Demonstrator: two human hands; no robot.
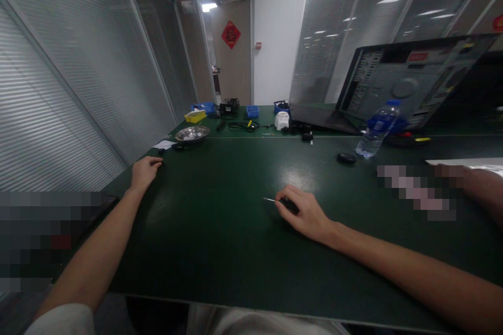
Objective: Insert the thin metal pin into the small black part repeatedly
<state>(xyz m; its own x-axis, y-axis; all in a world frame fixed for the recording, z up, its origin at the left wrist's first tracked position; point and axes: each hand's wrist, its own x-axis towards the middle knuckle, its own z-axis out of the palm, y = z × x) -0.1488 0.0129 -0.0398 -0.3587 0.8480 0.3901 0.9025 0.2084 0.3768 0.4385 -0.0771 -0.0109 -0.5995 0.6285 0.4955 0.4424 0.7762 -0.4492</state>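
Observation:
In the head view, my right hand [302,209] rests low over the green table [212,220], its fingers wrapped round a small screwdriver [290,204]. The dark handle sits in my palm and the thin metal shaft points left. My left hand [145,172] reaches to the table's left edge with its fingers pinched together. A small dark bit shows at those fingertips, too small to name. Just beyond it lie a white paper [164,144] and small black pieces [178,147]. A round metal dish [192,134] with small things in it stands behind them.
Farther back are a yellow tray [195,116], blue bins [252,111], a black cable [239,126] and a white device [282,121]. An open computer case [404,81], a water bottle [377,130] and a black mouse [346,158] stand right. Another person's hand [481,186] rests at the right edge.

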